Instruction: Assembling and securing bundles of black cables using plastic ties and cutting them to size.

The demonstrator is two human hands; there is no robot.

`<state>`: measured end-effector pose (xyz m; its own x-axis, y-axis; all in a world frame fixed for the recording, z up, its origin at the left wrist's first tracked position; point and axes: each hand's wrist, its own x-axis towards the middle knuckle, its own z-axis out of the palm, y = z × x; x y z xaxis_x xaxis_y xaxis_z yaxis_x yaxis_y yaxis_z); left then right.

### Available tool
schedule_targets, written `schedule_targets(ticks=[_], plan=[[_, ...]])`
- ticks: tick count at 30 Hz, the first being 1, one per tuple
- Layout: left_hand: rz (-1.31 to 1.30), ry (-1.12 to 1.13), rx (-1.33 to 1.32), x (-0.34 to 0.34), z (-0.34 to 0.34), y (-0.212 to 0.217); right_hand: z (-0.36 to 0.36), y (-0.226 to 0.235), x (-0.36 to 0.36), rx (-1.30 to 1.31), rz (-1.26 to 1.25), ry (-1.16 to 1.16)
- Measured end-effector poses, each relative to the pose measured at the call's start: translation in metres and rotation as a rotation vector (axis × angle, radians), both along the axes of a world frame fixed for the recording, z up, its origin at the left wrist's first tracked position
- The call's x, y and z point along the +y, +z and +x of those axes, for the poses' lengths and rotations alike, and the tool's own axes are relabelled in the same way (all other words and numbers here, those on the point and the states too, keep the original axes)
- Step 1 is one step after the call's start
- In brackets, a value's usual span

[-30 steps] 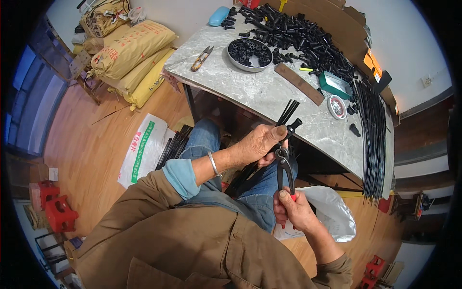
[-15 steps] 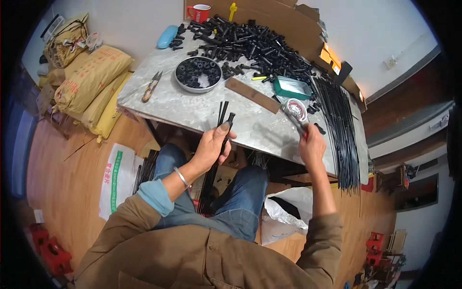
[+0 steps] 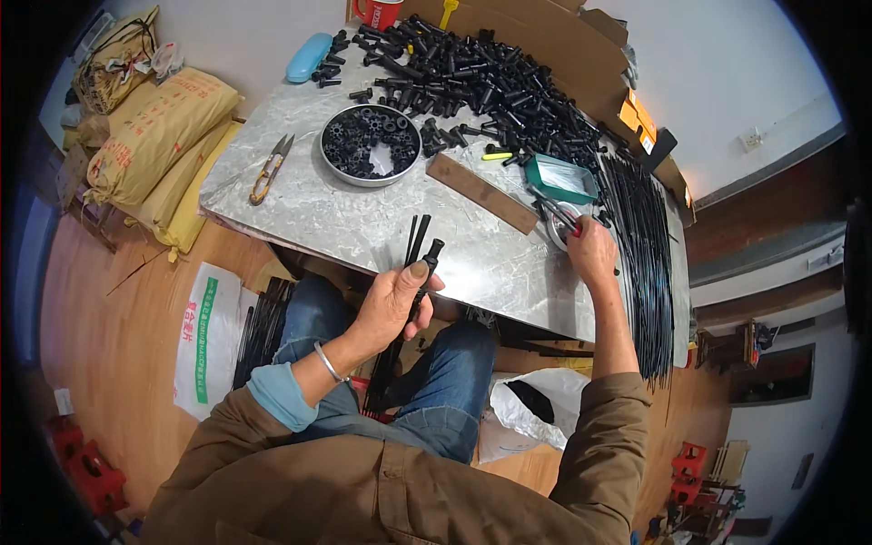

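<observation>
My left hand (image 3: 391, 304) is closed around a black tubular plastic fitting (image 3: 434, 257) and several thin black rods (image 3: 416, 241), whose ends stick up above the fingers. Over the table's right side, my right hand (image 3: 594, 254) grips a red-handled metal tool (image 3: 556, 210), long-nosed like pliers. Its grey end points away from me, over a small round dish (image 3: 553, 235) that it partly hides. Just beyond lies a green tray (image 3: 574, 194) with pale contents too small to name.
A metal bowl (image 3: 328, 165) of black rings, a brown flat bar (image 3: 481, 193) and snips (image 3: 270, 171) lie on the table. Behind them is a heap of black fittings (image 3: 495, 86). Long black rods (image 3: 640, 272) cover the right edge. A white sack (image 3: 531, 404) stands below.
My right hand's tool has swung so its tip reaches farther over the dish and toward the green tray. My left hand keeps its hold on the fitting and rods. The whole view has shifted slightly.
</observation>
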<state>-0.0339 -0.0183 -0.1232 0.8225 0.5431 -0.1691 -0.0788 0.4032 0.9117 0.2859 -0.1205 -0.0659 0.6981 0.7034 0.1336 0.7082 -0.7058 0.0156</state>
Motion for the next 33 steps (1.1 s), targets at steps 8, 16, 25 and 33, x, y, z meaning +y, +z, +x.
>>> schedule_targets(ticks=[8, 16, 25, 33], plan=[[-0.02, -0.004, -0.069, -0.007, 0.001, 0.0, 0.025, 0.003, -0.006, 0.099, 0.287, 0.004], [-0.001, -0.024, -0.108, -0.03, -0.012, 0.021, -0.017, 0.026, -0.017, 0.892, 0.753, -0.109], [0.144, 0.142, -0.185, -0.052, -0.036, 0.04, -0.22, -0.005, -0.042, 1.848, 1.195, 0.144], [0.277, 0.181, -0.227, -0.069, -0.04, 0.047, -0.266, -0.009, -0.036, 1.599, 1.286, 0.129]])
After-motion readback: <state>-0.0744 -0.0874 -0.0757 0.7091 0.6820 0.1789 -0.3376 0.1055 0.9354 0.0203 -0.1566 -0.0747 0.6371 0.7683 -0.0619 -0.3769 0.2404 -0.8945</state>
